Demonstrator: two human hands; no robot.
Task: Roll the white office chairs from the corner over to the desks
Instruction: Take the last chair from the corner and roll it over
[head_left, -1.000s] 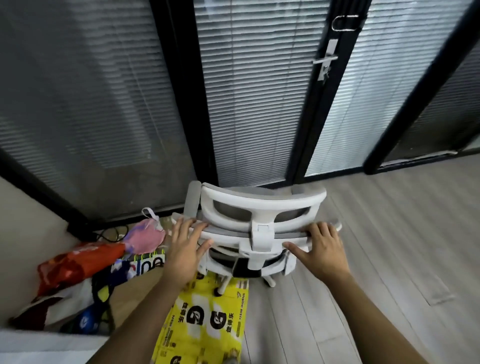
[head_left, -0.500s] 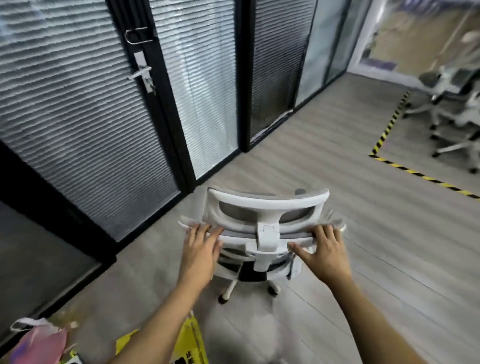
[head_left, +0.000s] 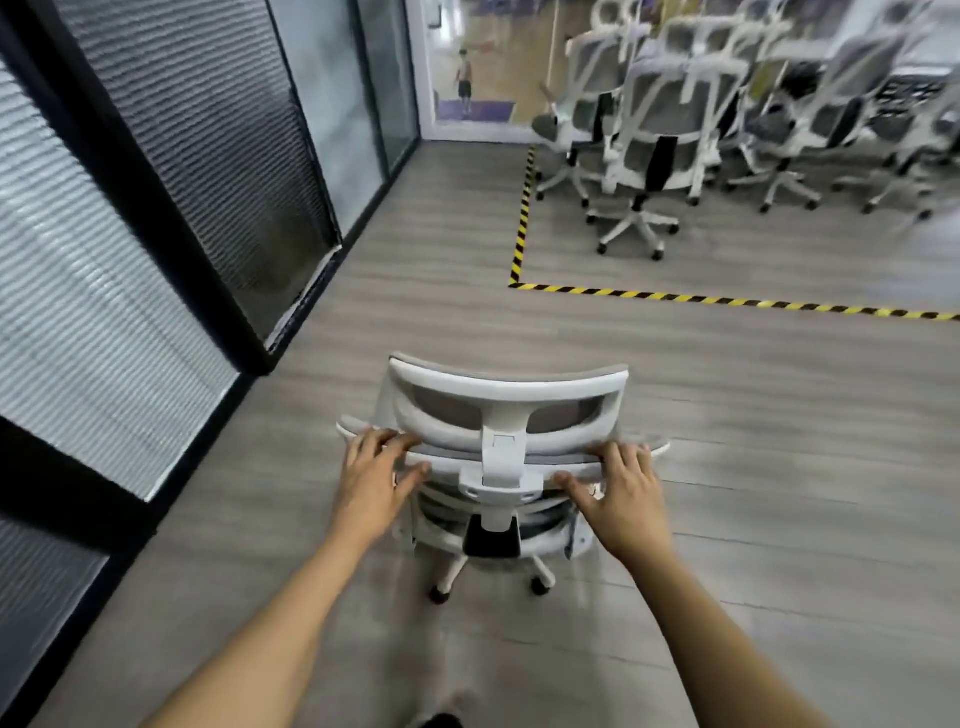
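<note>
grey floor (head_left: 727, 415) under white chair (head_left: 506, 395), both hands' fingers (head_left: 387, 441) gripping its backrest.

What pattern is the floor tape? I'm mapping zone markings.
Yellow-and-black diagonal stripes on the floor tape, clearest in the head view.

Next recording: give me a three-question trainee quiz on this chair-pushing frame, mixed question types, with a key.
1. True or false: both hands rest on the top edge of the backrest of the white office chair.
2. What marks the floor between this chair and the cluster of parked chairs? A) red carpet B) yellow-black striped tape C) a cable
3. Fill in: the glass partition with blinds is on the person's ____ side.

Key:
1. True: left hand, right hand.
2. B, the tape.
3. Left, partition.
</note>
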